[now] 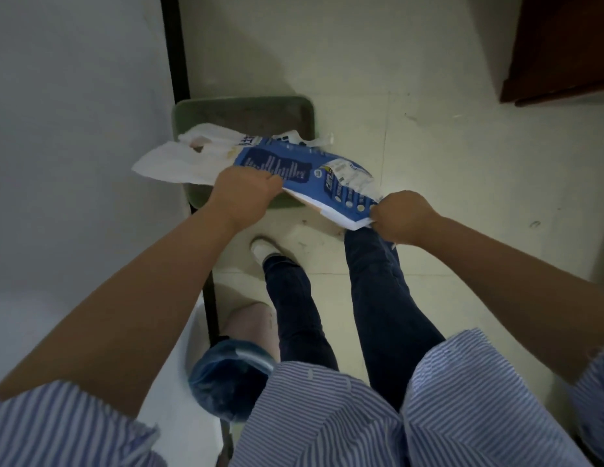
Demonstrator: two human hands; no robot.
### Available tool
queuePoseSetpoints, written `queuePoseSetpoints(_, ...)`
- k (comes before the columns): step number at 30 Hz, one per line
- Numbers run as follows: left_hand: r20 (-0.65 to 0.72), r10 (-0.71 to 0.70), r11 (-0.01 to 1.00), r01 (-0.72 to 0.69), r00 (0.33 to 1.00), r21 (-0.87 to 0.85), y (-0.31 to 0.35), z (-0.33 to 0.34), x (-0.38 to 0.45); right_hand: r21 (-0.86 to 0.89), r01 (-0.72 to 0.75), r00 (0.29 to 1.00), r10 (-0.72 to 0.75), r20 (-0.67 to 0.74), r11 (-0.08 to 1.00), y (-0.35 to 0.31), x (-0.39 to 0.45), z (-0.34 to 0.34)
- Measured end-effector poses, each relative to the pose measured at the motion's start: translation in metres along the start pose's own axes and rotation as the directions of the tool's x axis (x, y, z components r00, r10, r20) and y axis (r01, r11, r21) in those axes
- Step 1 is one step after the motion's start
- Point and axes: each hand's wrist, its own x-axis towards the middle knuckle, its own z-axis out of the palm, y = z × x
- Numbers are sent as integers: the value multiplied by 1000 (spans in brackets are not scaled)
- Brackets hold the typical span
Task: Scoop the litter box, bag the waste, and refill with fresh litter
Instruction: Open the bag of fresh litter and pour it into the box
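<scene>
Pale tiled floor (428,146) meets a grey wall, and against that wall sits a green plastic litter tray (189,111) with rounded corners. Above the tray's near edge a person holds a flat blue-and-white printed litter bag (304,170). Left hand (241,193) grips the bag's middle edge, fingers curled round it. Right hand (400,217) pinches the bag's near corner, just in front of the tray. Crumpled white plastic bag (172,163) lies over the tray's left side, possibly under the litter bag.

Head view, steeply downward, close above hands (403,215)
</scene>
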Motion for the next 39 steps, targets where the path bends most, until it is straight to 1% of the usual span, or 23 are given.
queuePoseSetpoints(1,2,-3,1000,3,1000,-21,0,2,-3,5,21,1000,-21,-13,1000,-4,-1,1)
queuePoseSetpoints(3,23,-73,996,74,997,-49,0,0,-11,-6,79,996,-79,-32,997,-8,-5,0)
queuePoseSetpoints(5,78,-196,971,204,977,-120,-3,3,-14,12,53,998,-52,-16,999,-12,-10,-7)
queuePoseSetpoints(6,54,-240,956,246,969,-159,-3,6,-16,2,49,999,-49,-6,999,-15,-12,-9)
queuePoseSetpoints(7,74,-214,954,225,974,-197,-1,6,-19,-5,46,999,-46,5,999,-17,-13,-9)
queuePoseSetpoints(9,66,-125,979,134,990,-152,1,12,-24,-18,43,998,-42,37,999,-24,-18,-10)
queuePoseSetpoints(12,-9,-115,987,113,993,-112,0,25,-26,-36,58,997,-56,51,998,-31,-23,-7)
queuePoseSetpoints(16,-65,-56,994,49,996,-102,4,28,-27,-40,44,997,-42,64,998,-33,-27,-6)
queuePoseSetpoints(18,-69,-63,992,55,996,-110,7,24,-28,-45,35,997,-32,67,998,-34,-30,-5)
queuePoseSetpoints(21,10,-204,970,203,979,-131,8,24,-25,-59,28,998,-25,58,998,-31,-32,-4)
queuePoseSetpoints(23,-18,-231,966,226,973,-128,10,23,-24,-54,26,998,-22,58,998,-32,-32,-3)
queuePoseSetpoints(24,31,-265,957,267,964,-115,11,23,-22,-48,22,998,-19,59,999,-32,-33,-3)
queuePoseSetpoints(26,189,-321,940,337,928,-56,11,24,-19,-29,11,998,-10,56,1000,-32,-33,-5)
queuePoseSetpoints(27,202,-339,931,359,919,-70,11,23,-18,-19,8,999,-7,51,1000,-33,-33,-6)
queuePoseSetpoints(30,237,-310,949,316,921,15,11,17,-16,-14,10,999,-9,33,1000,-33,-34,-8)
queuePoseSetpoints(32,280,-332,942,333,901,45,8,15,-14,-13,8,999,-8,32,1000,-32,-34,-8)
queuePoseSetpoints(33,270,-323,945,324,907,43,9,14,-15,-9,7,999,-6,35,1000,-31,-35,-7)
queuePoseSetpoints(34,240,-284,959,274,928,74,11,13,-16,-6,8,999,-8,39,1000,-29,-35,-5)
queuePoseSetpoints(35,141,-213,976,204,967,76,10,15,-15,-2,10,999,-10,43,1000,-28,-35,-4)
queuePoseSetpoints(36,71,-155,986,150,985,73,12,12,-14,1,13,999,-13,47,1000,-26,-35,-2)
queuePoseSetpoints(37,36,-141,987,138,989,82,14,11,-15,3,14,999,-14,51,1000,-25,-35,0)
queuePoseSetpoints(38,28,-134,986,130,991,100,14,6,-16,3,15,999,-15,53,1000,-24,-34,1)
queuePoseSetpoints(39,100,-159,983,149,982,104,14,4,-14,4,15,999,-15,51,1000,-23,-34,2)
